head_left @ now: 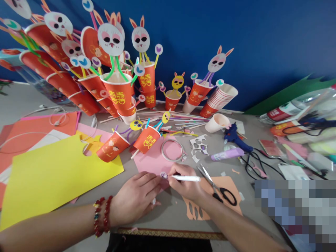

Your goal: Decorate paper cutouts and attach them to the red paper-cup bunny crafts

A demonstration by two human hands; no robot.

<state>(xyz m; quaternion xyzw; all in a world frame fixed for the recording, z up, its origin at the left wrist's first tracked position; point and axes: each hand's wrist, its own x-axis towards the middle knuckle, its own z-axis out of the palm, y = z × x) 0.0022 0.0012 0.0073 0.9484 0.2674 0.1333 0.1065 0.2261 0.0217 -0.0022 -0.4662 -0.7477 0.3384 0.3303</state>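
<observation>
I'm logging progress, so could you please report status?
Left hand beside small white disc. Right hand holds marker at disc. Scissors near that hand.

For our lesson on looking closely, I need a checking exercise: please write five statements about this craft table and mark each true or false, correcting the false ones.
1. The right hand holds a white pen. True.
2. The scissors have their handles over the yellow sheet. False: their handles lie over the peach sheet.
3. Red bead bracelets circle the wrist of the left hand. True.
4. The glue gun is yellow. False: it is blue.
5. The pen's tip is at the stack of cups. False: it is at a small paper disc, near the left fingertips.
</observation>
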